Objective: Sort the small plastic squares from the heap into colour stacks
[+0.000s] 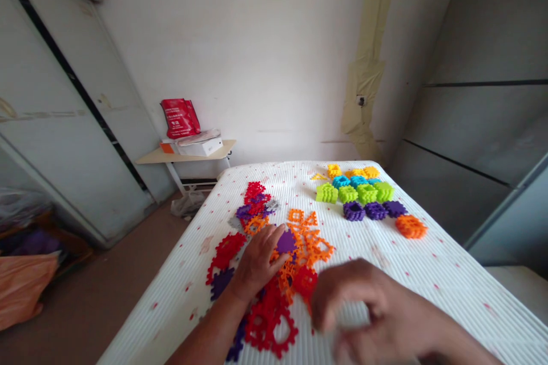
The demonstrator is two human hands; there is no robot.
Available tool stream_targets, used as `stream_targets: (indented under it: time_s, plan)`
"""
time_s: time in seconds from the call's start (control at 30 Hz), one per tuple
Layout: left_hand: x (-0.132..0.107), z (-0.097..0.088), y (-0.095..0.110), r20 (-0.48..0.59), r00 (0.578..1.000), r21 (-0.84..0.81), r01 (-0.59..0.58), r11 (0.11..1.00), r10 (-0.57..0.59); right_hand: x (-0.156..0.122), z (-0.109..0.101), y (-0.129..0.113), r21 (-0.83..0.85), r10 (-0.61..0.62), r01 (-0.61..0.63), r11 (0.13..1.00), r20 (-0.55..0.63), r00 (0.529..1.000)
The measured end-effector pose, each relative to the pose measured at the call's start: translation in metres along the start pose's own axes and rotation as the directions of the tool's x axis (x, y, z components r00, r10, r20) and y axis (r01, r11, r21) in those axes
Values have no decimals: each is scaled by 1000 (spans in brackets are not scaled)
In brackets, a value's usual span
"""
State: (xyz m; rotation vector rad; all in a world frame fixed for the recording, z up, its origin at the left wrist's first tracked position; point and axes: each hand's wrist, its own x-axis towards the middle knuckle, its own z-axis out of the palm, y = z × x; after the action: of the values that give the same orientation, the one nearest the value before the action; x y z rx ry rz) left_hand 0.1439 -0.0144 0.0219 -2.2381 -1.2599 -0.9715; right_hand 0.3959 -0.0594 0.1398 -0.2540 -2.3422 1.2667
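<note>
My left hand (260, 255) reaches over a loose pile of flat plastic interlocking pieces. Its thumb and fingers are apart, beside a purple piece (285, 241) lying among orange pieces (310, 239). My right hand (372, 302), blurred, hovers at the near right with bent fingers. A gap shows between its thumb and forefinger, and I make out nothing in it. Close to its fingertips lies a red piece (305, 281). More red pieces (269, 322) with toothed edges spread nearest me, and a dark purple piece (222, 283) sits left of my left wrist.
Sorted stacks stand on the bed's right side: yellow (334, 170), blue (341, 182), green (326, 193), purple (353, 211) and orange (411, 227). Beyond the left edge, a small table (229, 148) carries a red bag (180, 118) and a white box (208, 147). Grey cabinets flank the bed.
</note>
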Motion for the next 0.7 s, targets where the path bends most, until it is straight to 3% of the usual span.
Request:
stream_targets:
  time_s: [0.07,0.1,0.17,0.27,0.7]
  plan:
    - [0,0,0,9,1000,0,-1,1000,1,21,-6,39,-164,29,-78,983,-282,959]
    - [0,0,0,9,1000,-1,-8,1000,8,28,-8,59,-241,13,-105,965,-356,934]
    - [0,-1,0,-4,1000,-2,-29,1000,29,35,-8,94,-357,-26,-134,924,-408,913]
    - [1,-2,0,-18,999,3,-51,999,51,37,-4,123,-460,-44,-140,877,-367,929]
    - [3,-1,-2,-74,987,-17,-146,989,144,42,1,131,-590,-114,-85,803,-292,950]
